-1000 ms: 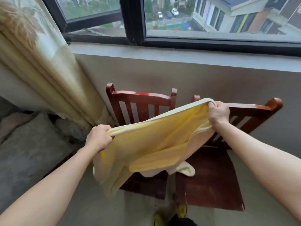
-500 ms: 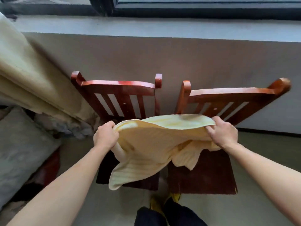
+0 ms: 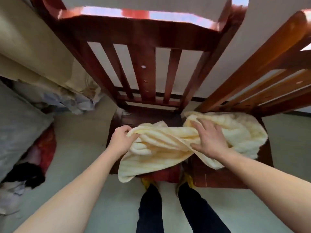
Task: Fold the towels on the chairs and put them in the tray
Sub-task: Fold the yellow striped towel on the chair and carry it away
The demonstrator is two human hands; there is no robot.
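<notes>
Yellow towel (image 3: 161, 148) is now lying bunched across the seats of two wooden chairs, bridging the gap between the left chair (image 3: 143, 73) and the right chair (image 3: 269, 54). A second ago it was hanging stretched in the air between both hands. The left hand (image 3: 120, 140) is still gripping the towel's left end, its fingers curling round a fold. The right hand (image 3: 209, 140) is no longer pinching its corner; its fingers are spreading wide and pressing flat on the cloth. By this reading, the person is laying the towel down on the seats to smooth it, so folding is only just beginning. No tray is showing in this view.
</notes>
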